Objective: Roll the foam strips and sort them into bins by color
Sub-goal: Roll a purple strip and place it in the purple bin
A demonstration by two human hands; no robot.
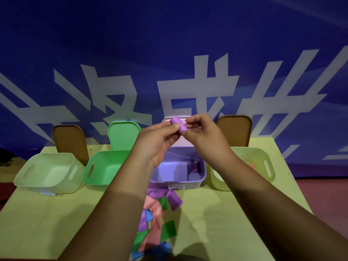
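L hand [160,142] & R hand [204,136] are both pinching the rolled purple foam strip [178,125], holding it above the purple bin [204,175]. More loose strips [158,213] are lying on the table [47,223], just in front of that bin.

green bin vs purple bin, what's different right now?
Colour: the green bin is mint, the purple bin lilac. Contents: the purple bin holds dark purple pieces at its right side; the green bin shows none, though an arm hides part of it. Lids: a green lid stands behind the green bin, a pale pink lid behind the purple bin. Shared: both are open, side by side.
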